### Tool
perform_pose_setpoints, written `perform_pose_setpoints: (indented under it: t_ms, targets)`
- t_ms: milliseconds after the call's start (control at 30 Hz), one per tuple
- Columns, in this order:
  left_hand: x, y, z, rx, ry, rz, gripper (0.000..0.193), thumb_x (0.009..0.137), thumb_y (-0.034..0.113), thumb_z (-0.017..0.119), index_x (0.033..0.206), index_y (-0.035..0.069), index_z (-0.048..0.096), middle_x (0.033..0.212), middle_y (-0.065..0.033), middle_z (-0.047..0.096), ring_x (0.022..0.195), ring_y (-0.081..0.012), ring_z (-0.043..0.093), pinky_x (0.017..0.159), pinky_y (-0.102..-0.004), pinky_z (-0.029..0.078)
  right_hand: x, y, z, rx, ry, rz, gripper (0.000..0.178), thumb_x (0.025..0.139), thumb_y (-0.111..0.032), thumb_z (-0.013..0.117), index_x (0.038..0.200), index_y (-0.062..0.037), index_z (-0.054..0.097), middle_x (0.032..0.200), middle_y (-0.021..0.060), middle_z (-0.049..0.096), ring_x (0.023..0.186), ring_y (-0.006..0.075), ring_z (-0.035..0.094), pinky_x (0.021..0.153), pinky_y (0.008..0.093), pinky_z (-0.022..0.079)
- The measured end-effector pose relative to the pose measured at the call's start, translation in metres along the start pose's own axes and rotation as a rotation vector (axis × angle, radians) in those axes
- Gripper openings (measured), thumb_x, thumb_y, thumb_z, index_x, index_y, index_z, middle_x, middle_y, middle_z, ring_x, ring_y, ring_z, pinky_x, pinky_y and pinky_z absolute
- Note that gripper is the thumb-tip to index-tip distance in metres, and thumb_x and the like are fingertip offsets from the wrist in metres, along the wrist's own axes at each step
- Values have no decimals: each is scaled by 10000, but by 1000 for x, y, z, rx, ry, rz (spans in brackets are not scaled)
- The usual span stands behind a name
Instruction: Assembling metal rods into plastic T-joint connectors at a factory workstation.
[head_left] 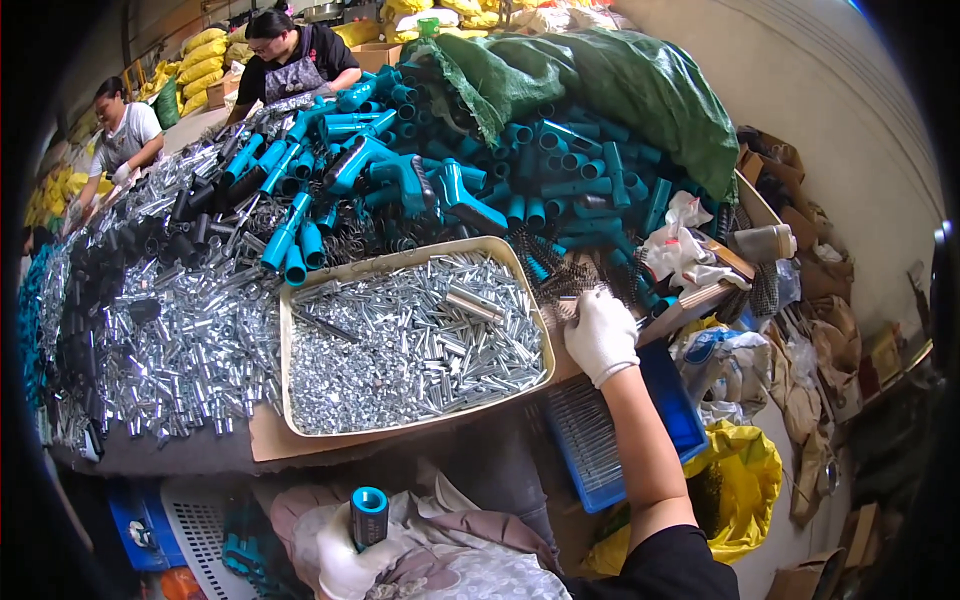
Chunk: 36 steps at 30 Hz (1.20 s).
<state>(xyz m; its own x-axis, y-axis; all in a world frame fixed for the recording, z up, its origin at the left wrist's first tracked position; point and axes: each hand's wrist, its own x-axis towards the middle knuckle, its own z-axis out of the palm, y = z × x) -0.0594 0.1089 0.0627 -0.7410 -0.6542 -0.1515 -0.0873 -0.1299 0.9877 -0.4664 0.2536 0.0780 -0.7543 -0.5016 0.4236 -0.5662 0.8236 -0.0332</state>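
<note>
Low in front of my lap, my left hand point(347, 566), in a white glove, is wrapped round a teal and black tubular housing point(369, 520). The housing stands upright with its open round end facing up. Out on the table, my right hand point(603, 338), also gloved in white, has its fingers drawn together just past the right edge of a cream tray point(549, 352). What those fingertips hold is too small to make out. Small metal pins and cylinders point(420, 340) fill the tray. Dark coil springs point(572, 278) lie just beyond the right hand.
Teal tool housings point(400, 180) are heaped behind the tray, partly under a green sheet point(640, 90). Shiny metal sleeves point(190, 330) spread leftward. A blue bin point(685, 410) of metal rods sits below my right forearm, beside a yellow sack point(750, 480). Two people work at the far left.
</note>
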Motion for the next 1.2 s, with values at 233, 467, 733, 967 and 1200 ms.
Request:
perform_pose_setpoints:
  t_ms: [233,467,733,967,1200]
  targets:
    - [4,3,-2,278,-17,132,367,760,108,755,1053,-67,620,681,-43,668,525,-125,617,518,-281,494,-2,21,12,417,106,74,148,955,-150,635,1076,-86,691,921,221,726,860,407,711,756,476,556]
    - [1,4,-5,243,22,6,515,701,145,883,1158,7,691,913,-104,724,789,-205,681,779,-342,554,-3,-17,9,1083,192,158,186,1052,-71,526,1146,-20,678,728,-23,578,601,47,492,548,232,396]
    - [14,24,0,486,-91,123,607,751,216,904,1253,-6,644,1033,-181,747,941,-277,764,822,-358,591,-57,-119,-91,1196,-435,-879,175,816,-89,768,990,-99,759,814,84,695,721,289,684,650,389,545]
    - [20,33,-7,735,-204,405,587,707,253,917,1196,32,679,971,-177,745,834,-358,744,736,-402,602,-97,-150,-74,1194,-490,-877,164,902,-174,694,1023,-72,652,817,111,644,772,344,662,695,434,532]
    - [19,31,-1,632,-51,404,587,695,185,917,1205,36,666,977,-162,752,853,-323,762,740,-375,601,-66,-52,-60,902,197,-295,247,819,-15,714,1062,-57,700,972,132,674,865,350,671,766,437,545]
